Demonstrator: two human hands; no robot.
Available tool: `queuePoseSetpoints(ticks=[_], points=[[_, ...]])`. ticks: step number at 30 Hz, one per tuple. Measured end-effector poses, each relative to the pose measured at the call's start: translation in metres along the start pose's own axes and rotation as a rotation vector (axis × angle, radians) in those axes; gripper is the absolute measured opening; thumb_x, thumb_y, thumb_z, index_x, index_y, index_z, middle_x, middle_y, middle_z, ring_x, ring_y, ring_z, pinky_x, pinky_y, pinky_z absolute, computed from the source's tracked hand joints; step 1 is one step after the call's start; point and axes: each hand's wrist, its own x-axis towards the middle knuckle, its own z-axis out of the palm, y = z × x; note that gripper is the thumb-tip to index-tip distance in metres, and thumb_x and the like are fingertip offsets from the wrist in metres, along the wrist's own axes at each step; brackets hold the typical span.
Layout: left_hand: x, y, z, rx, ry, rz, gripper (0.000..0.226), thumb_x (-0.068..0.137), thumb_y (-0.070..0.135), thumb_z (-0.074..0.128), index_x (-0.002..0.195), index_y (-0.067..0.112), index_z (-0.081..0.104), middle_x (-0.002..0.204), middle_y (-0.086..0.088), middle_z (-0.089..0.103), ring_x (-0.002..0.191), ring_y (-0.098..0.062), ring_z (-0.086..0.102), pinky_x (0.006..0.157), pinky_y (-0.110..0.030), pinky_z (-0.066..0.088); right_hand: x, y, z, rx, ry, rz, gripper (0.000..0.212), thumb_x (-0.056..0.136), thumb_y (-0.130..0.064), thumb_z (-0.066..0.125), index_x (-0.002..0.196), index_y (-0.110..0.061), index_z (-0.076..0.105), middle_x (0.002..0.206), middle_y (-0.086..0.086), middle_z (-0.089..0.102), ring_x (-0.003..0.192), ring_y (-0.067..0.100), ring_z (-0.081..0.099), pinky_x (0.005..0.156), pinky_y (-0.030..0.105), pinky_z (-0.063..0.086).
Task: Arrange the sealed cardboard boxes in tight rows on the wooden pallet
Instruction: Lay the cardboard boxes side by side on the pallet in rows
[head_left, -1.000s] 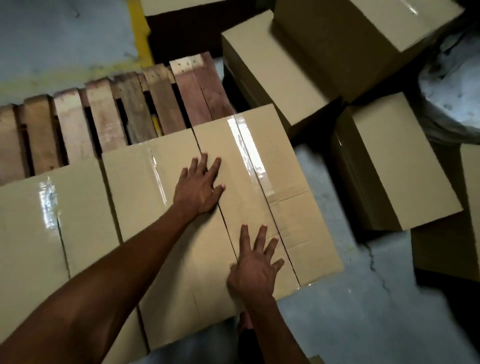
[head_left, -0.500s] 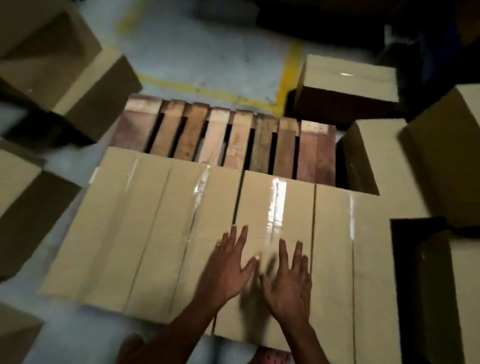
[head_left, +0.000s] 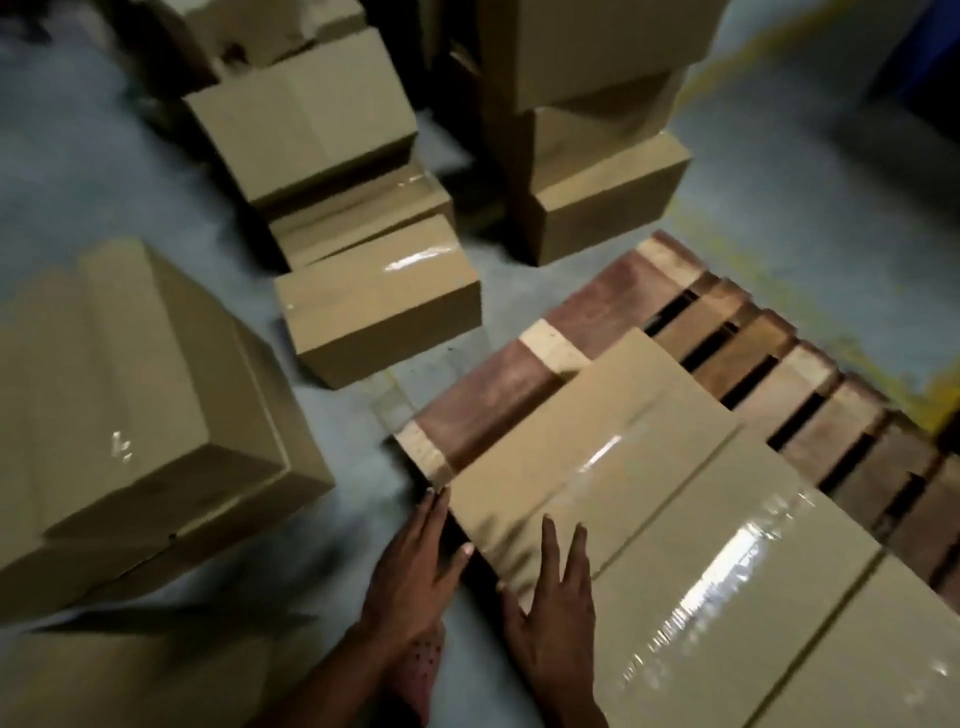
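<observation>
- Head view: wooden pallet (head_left: 613, 312), rough slats, gaps between them, lies on the concrete floor (head_left: 104, 171).
- End box (head_left: 587, 447), smooth taped cardboard, sits on the pallet's near edge; long axis runs away from the viewer, up-right.
- Left hand (head_left: 415, 566) flat against its side, fingers straight.
- Right hand (head_left: 558, 597) flat on its top, fingers spread.
- Loose boxes (head_left: 379, 312) on the floor, left.

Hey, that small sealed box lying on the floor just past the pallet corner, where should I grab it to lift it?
Grip the small box by its two short ends, one hand on each, coming down from above. It lies flat, its taped top up, and bare floor shows along its near side. Its far end sits close to another box, so that side looks tighter.
</observation>
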Motion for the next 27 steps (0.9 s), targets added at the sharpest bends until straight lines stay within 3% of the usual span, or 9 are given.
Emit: queuePoseSetpoints(ticks=[5,9,15,20,27], points=[[-0.003,-0.095,-0.09,0.039,0.221,-0.19,0.078,0.097,0.077,0.028,0.165,0.047,0.002,0.175,0.009,0.015,0.16,-0.011,0.012,0.125,-0.029,0.014,0.044,-0.108,0.056,-0.094,-0.131,-0.202,0.094,0.087,-0.06,0.054,0.165,-0.039,0.007,0.174,0.01,-0.001,0.15,0.045,0.031,0.11,0.056,0.045],[-0.009,-0.15,-0.149,0.02,0.424,-0.325,0.08,0.098,0.071,0.035,0.167,0.035,0.015,0.174,0.01,0.01,0.161,-0.016,0.011,0.125,-0.028,0.0,0.068,-0.202,0.095,-0.156,-0.23,-0.364,0.097,0.088,-0.06,0.054,0.165,-0.041,-0.003,0.174,0.01,-0.003,0.155,0.043,0.021,0.115,0.06,0.037],[-0.012,-0.236,-0.219,-0.037,0.581,-0.459,0.08,0.1,0.068,0.04,0.167,0.039,0.008,0.176,0.003,0.009,0.161,-0.025,0.008,0.126,-0.05,0.015,0.094,-0.324,0.171,-0.211,-0.363,-0.542,0.099,0.092,-0.054,0.057,0.164,-0.041,-0.01,0.173,0.007,-0.019,0.158,0.043,0.007,0.119,0.068,0.027],[-0.004,-0.326,-0.258,-0.016,0.573,-0.648,0.085,0.1,0.056,0.057,0.168,0.034,0.01,0.175,-0.006,0.013,0.159,-0.033,0.016,0.126,-0.055,0.022,0.115,-0.383,0.246,-0.234,-0.455,-0.574,0.1,0.092,-0.05,0.063,0.165,-0.038,-0.002,0.173,0.006,-0.016,0.157,0.044,0.012,0.114,0.07,0.033],[0.032,-0.41,-0.281,-0.123,0.422,-0.801,0.085,0.096,0.073,0.04,0.166,0.032,0.016,0.173,-0.008,0.021,0.158,-0.034,0.019,0.124,-0.051,0.026,0.16,-0.434,0.327,-0.234,-0.577,-0.454,0.101,0.092,-0.044,0.07,0.166,-0.037,0.002,0.174,0.011,-0.007,0.155,0.045,0.018,0.117,0.066,0.031]])
